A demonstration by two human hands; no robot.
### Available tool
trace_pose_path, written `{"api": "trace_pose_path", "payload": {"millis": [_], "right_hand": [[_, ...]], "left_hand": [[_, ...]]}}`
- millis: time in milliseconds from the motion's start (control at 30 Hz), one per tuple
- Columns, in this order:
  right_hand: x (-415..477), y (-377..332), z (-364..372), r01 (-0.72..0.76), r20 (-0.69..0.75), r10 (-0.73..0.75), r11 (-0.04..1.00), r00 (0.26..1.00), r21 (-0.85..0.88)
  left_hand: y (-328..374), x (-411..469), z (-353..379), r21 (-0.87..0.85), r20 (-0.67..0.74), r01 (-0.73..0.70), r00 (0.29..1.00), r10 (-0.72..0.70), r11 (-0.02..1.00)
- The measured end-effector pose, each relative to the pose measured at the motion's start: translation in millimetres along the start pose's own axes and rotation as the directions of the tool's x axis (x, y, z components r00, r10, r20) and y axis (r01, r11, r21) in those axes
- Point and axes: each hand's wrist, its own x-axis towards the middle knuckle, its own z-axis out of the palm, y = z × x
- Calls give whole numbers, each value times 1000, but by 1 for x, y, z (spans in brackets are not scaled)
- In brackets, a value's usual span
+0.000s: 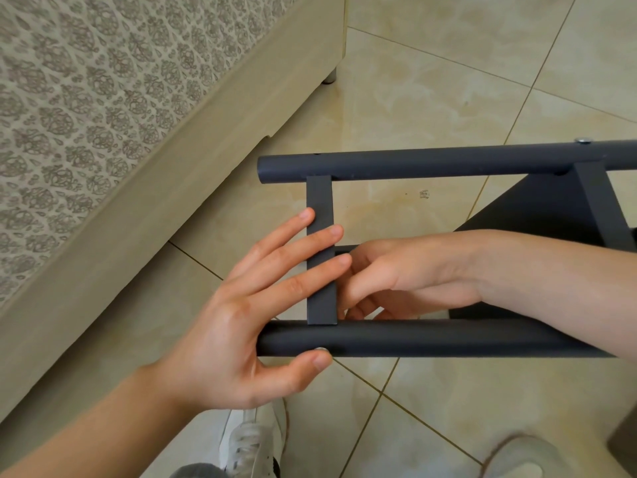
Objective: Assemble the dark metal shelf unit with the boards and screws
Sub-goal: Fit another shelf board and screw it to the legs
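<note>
The dark metal shelf frame lies on its side on the tiled floor, with a far tube and a near tube. A flat crossbar joins them. My left hand presses straight fingers on the crossbar, and its thumb touches a silver screw head on the near tube. My right hand reaches in between the tubes; its curled fingers hold the crossbar from behind, with the fingertips hidden. A dark board is fixed to the frame at the right. Another screw sits in the far tube.
A beige bed base with a patterned mattress runs along the left, close to the tube ends. My white shoes stand on the tiles below the frame. A dark object shows at the right edge.
</note>
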Motion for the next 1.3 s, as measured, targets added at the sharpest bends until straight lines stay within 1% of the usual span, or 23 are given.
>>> {"api": "trace_pose_path", "payload": {"millis": [233,367,600,833,1100,1200,1300], "right_hand": [[1,1,-2,-11,-12,11,1000,1000,-12],[3,1,1,-16,-37,15,999,999,-48],[6,2,4,2,-59,-7,996,998,-89],[5,2,-1,9,-62,-12,999,998,-53],[-6,-2,-10,51,-1,-51,998,999,-29],[-18,-4,-13,90,-4,-91,993,996,-78],[-37,-5,-15,120,-24,-125,983,992,-139]], "left_hand": [[-3,1,1,-5,-12,-4,1000,4,1000],[-4,1,2,-8,-17,-7,1000,7,1000],[-2,1,3,-10,-24,-9,1000,9,1000],[-3,1,3,-26,-17,-1,1000,0,1000],[-4,2,-1,-87,9,49,999,-49,995],[-1,3,-4,-142,16,96,995,-94,985],[1,4,-5,-163,21,131,991,-129,978]]}}
